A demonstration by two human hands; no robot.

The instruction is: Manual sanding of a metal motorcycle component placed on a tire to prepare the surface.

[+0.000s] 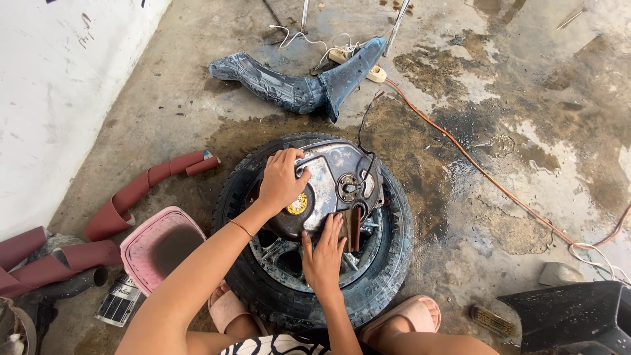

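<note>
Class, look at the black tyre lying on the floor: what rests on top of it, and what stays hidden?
On the tyre lies a dark, scuffed metal tank. The left hand grips its upper edge; the right hand presses its lower edge. The tank covers much of the wheel's spokes.

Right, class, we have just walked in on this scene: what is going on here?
A person crouches on a wet concrete floor over a tyre lying flat. A dark, worn metal panel rests on the tyre. The left hand grips the panel's upper edge, and the right hand presses flat on its lower edge. A pink tub sits beside the tyre.
</note>
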